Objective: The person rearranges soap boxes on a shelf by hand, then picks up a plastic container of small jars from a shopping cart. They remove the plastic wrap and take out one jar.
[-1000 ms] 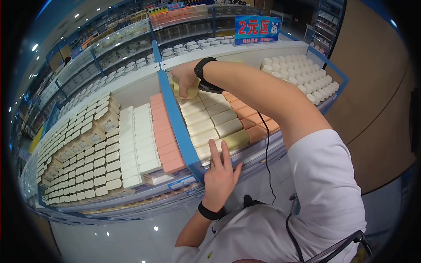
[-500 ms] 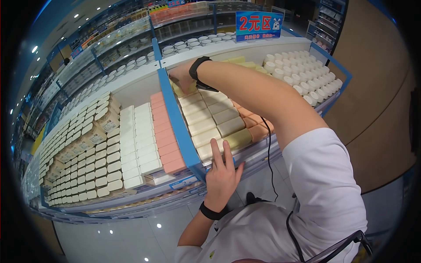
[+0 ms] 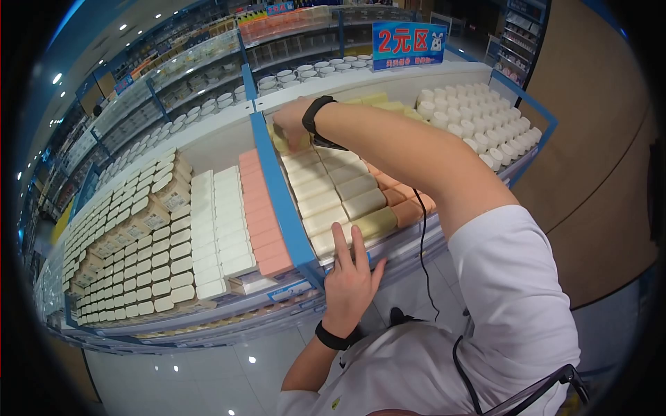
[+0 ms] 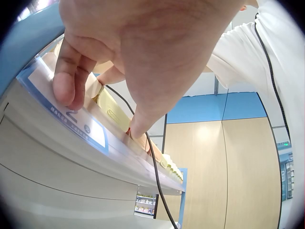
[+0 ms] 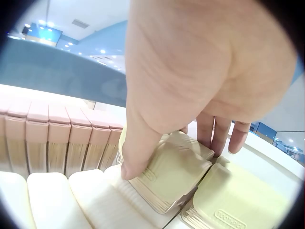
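A shop aisle runs on under ceiling spots, with glazed shelf rows at the back and a blue sign with red and white characters (image 3: pixel 409 43) standing over the nearest counter. That counter is a white tilted display shelf (image 3: pixel 215 139), split by a blue plastic divider strip (image 3: pixel 277 194). Left of the strip lie rows of pink oblong boxes (image 3: pixel 260 215) and white oblong boxes (image 3: pixel 222 222). Right of it lie rows of cream oblong plastic boxes (image 3: pixel 326 201), then orange oblong boxes (image 3: pixel 406 201), and further right a block of small white round cups (image 3: pixel 479 125). A plain brown wall (image 3: pixel 596 139) closes the right side, and the glossy white floor (image 3: pixel 201 378) mirrors the lamps.

The person's right hand (image 3: pixel 291 125), a black wristband (image 3: pixel 313 114) on its wrist, reaches to the far end of the cream rows, just beside the divider. Thumb and fingers curl round one pale cream ribbed plastic box (image 5: pixel 171 174), which is tilted up on the boxes beneath it.

The left hand (image 3: pixel 350 274) rests at the front edge with straight fingers. Their tips touch the nearest cream boxes and press on the clear price rail (image 4: pixel 71 119).
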### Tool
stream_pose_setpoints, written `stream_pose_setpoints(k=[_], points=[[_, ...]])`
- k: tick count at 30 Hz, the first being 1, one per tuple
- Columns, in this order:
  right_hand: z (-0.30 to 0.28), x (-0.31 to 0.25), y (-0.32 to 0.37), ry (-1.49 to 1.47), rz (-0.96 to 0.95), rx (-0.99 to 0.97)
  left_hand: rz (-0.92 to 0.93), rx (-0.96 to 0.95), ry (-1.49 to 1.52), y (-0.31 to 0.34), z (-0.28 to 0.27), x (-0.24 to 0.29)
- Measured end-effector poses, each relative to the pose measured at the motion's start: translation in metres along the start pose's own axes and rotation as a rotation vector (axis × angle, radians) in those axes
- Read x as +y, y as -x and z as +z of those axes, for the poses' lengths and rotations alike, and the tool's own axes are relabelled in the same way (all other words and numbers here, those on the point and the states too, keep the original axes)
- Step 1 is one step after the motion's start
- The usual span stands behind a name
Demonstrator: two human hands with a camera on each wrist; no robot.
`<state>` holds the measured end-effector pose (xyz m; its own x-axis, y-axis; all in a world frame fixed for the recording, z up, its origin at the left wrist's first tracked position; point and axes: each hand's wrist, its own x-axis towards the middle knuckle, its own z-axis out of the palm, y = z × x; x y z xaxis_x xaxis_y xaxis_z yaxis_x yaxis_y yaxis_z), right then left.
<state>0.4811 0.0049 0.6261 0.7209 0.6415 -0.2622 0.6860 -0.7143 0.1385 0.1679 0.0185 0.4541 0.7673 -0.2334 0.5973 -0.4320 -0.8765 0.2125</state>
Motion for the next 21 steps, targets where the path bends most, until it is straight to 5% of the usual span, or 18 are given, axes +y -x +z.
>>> stream_pose_setpoints(k=[3,5,11,17,21], points=[[-0.011,0.007,0.021,0.009,0.008,0.101,0.006,0.005,0.005,-0.001,-0.001,0.0],[-0.01,0.041,0.002,-0.31,-0.119,0.342,0.0,0.003,0.012,-0.001,-0.004,0.001],[-0.034,0.125,0.076,-0.327,0.009,0.363,-0.002,-0.023,-0.012,0.0,-0.005,0.002],[0.015,0.203,0.111,-0.155,0.253,0.232,0.003,-0.059,-0.023,0.0,-0.008,0.003],[0.047,0.206,0.12,-0.177,0.231,0.192,-0.004,-0.045,-0.027,-0.002,-0.007,0.006]])
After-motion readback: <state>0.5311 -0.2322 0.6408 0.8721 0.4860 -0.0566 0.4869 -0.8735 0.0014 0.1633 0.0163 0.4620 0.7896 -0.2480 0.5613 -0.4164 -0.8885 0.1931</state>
